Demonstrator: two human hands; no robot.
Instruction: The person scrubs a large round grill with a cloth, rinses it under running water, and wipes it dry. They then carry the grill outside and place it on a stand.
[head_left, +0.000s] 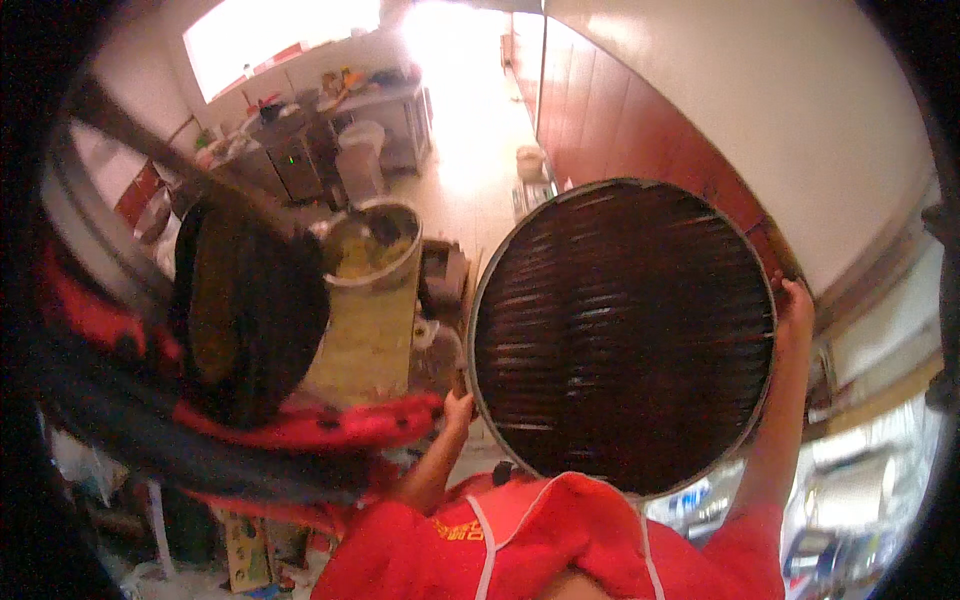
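Before my chest I hold a large round steamer tray or rack (622, 337), with dark slats and a thin pale rim. Its slatted face fills the middle right of the view. My left hand (459, 407) grips the rim at the lower left. On the opposite side, my right hand (795, 311) has hold of the rim, with part of the fingers hidden behind it. Whatever lies under the tray is covered.
Close on my left is another person in red and black clothing (360, 424), blurred. A large round container (409, 270) with yellowish contents stands beyond them. A worktable (405, 97) stands farther back. A red-panelled wall (600, 112) runs along the right.
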